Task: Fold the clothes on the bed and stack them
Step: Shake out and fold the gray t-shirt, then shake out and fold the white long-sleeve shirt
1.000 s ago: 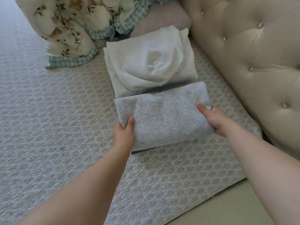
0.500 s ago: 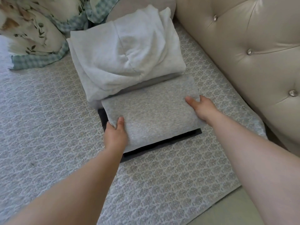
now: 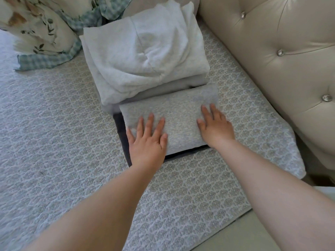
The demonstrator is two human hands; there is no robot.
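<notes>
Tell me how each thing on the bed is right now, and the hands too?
Grey folded garment: folded, lying on the dark garment.
Dark garment: folded flat, underneath.
White folded garment: folded, on top of its pile.
Floral quilt: bunched up, unfolded.
Left hand: flat, pressing the grey garment.
Right hand: flat, pressing it too.

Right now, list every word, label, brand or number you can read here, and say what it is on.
None: no text shows anywhere.
Grey folded garment under both hands: plain knit.
White folded garment: no tag in view.
Bedspread: pattern only.
Floral quilt: leaf print only.
</notes>
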